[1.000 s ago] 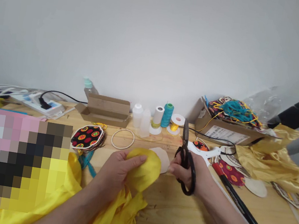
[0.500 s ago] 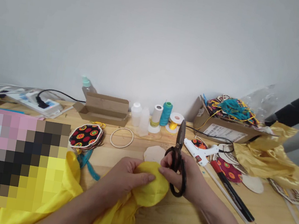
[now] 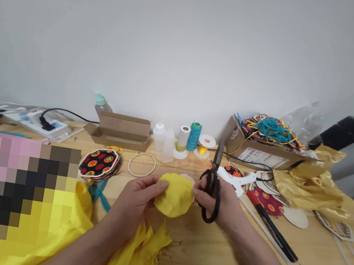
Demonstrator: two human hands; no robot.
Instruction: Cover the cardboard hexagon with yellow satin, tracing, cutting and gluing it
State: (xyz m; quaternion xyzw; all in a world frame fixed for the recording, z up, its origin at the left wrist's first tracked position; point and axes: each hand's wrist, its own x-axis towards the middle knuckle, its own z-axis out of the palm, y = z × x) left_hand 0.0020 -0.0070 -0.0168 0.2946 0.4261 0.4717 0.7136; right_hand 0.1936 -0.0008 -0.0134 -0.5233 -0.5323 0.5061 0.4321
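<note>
Left hand (image 3: 139, 198) pinches the left edge of a yellow cloth round (image 3: 174, 198), held up over the counter (image 3: 200, 261). Right hand (image 3: 224, 205) grips black scissors (image 3: 213, 176), blades pointing toward the wall (image 3: 189, 54), fingertips at the round's right edge. Loose yellow cloth (image 3: 137, 258) bunched below, nearer the person.

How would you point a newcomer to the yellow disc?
Start at the table. Over it, the left hand holds the yellow disc by one edge, with the right hand and its scissors at the opposite edge. Its round outline sets it apart from the loose cloth below, its bright yellow from the pale disc behind.
</note>
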